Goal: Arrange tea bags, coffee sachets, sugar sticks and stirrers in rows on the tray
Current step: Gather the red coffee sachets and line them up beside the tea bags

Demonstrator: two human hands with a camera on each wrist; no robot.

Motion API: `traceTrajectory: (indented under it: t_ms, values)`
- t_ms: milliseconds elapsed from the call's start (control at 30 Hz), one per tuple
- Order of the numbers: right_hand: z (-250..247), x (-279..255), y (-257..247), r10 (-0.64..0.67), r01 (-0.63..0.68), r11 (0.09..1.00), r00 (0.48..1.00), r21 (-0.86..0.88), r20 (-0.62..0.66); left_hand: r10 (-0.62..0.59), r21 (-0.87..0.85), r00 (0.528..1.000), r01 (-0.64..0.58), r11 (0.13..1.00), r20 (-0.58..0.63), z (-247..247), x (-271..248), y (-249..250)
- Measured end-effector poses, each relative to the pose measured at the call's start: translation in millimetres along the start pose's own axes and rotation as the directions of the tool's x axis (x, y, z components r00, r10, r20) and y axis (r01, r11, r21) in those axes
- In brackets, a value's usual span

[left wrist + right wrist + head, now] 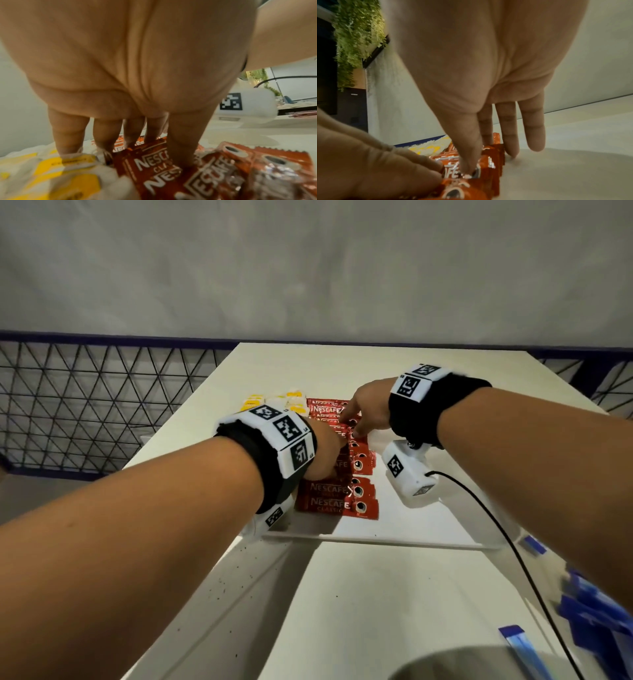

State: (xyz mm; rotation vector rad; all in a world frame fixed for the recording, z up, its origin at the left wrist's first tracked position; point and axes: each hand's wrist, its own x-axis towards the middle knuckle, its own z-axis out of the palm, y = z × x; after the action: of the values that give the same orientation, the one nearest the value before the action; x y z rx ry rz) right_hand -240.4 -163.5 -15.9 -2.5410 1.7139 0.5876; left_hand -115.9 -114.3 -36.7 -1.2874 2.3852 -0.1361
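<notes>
White tray (404,529) on white table (359,594): red Nescafé coffee sachets (337,501) in an overlapping row; yellow-and-white tea bags (274,402) at its far left. Left hand (325,453): straight fingers (181,146) press the sachets. Right hand (368,409): spread, fingertips (467,166) pressing the row. Blue sticks (589,611) off-tray, right.

Red coffee sachets (337,498) with white lettering lie under both hands, beside white-and-yellow tea bags (274,402) beyond the left hand (325,453). Black wristbands (428,405) carry black-and-white square-patterned markers; the table (376,594) is white, with blue sticks (589,611) near the right forearm.
</notes>
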Motion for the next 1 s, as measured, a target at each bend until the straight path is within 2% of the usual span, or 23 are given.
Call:
traceTrajectory:
  t_ms: [133, 267, 400, 533, 667, 833, 1000]
  values:
    - [2, 1, -1, -0.006, 0.006, 1.0, 1.0, -0.027, -0.013, 0.001, 0.052, 1.0, -0.001, 0.999, 0.001, 0, -7, 4]
    - [2, 15, 1, 0.023, -0.023, 1.0, 0.996, 0.009, -0.081, 0.0, 0.017, 1.0, 0.0, 1.0, 0.001, -2, -4, 2]
    - [3, 28, -3, 0.017, -0.016, 1.0, 0.999, 0.022, -0.041, 0.029, 0.014, 0.999, -0.03, 0.999, 0.045, 1, 6, -3]
    - [0, 29, -5, 0.003, -0.004, 0.999, 1.0, -0.038, -0.022, 0.033, -0.036, 0.999, -0.032, 0.999, 0.03, 3, 3, -3]
    - [2, 25, -5, -0.009, 0.007, 0.998, 1.0, -0.06, -0.023, 0.018, -0.053, 0.996, -0.013, 0.998, 0.086, 5, 0, 0]
    - [-2, 9, -4, 0.003, 0.003, 0.997, 0.997, 0.074, -0.081, 0.005, 0.038, 0.997, -0.008, 0.999, 0.071, -6, -13, 5]
    - [2, -1, -9, -0.042, 0.044, 0.998, 0.999, 0.048, -0.031, -0.006, 0.078, 0.994, -0.003, 0.997, 0.112, -6, -24, 8]
